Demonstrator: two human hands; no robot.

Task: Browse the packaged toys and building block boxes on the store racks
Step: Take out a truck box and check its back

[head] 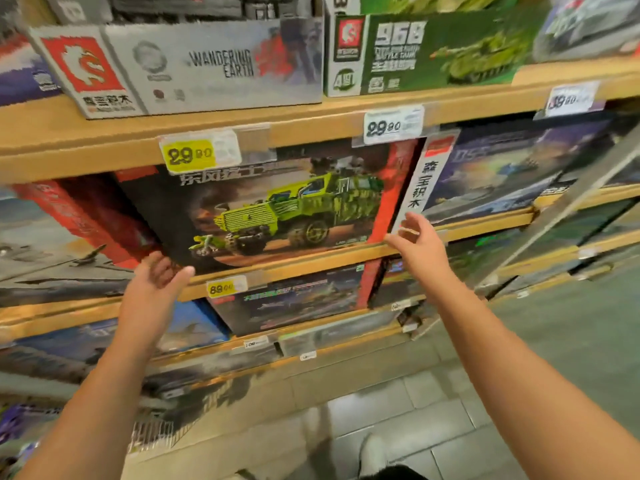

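From the head camera, both arms reached toward the wooden rack. The left hand [156, 282] was spread and relaxed, palm turned inward, holding nothing; the truck box [270, 209], showing a green camouflaged vehicle, stood just above and to the right of it, its lower left corner close to the fingertips. The right hand [420, 242] was likewise spread with loose fingers, at the box's lower right corner, whether touching could not be told. A yellow price tag [188, 154] hung above between them.
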